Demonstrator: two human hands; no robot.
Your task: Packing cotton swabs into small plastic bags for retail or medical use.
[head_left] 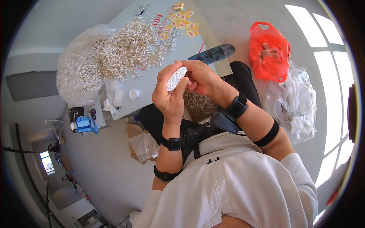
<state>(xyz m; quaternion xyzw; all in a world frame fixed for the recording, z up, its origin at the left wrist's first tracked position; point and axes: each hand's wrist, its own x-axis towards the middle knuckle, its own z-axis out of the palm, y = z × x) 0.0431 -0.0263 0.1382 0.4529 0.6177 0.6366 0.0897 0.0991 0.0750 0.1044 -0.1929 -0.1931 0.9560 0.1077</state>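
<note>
At the far left a clear plastic bag (74, 76) slumps against the grey table (190, 49), spilling a heap of small white sticks (125, 47) over the tabletop. Below it, at the table's edge, sits a blue tape dispenser (84, 124), with a little white cap (134, 93) on the tabletop nearby. Yellow packets (180, 21) lie scattered at the table's far end.

In the middle, the left hand (169, 97) is curled closed around a tight bundle of white sticks (176, 78), held upright with their rounded tips showing, raised above the lap and just off the table's edge. The right hand (201, 78) touches the bundle from the other side, fingers bent against it; how firmly it grips I cannot tell. A dark scissors-like tool (213, 53) lies on the table behind the hands.

Further right, on the floor, sits an orange plastic bag (268, 51), with clear plastic bags (298, 100) beside it.
</note>
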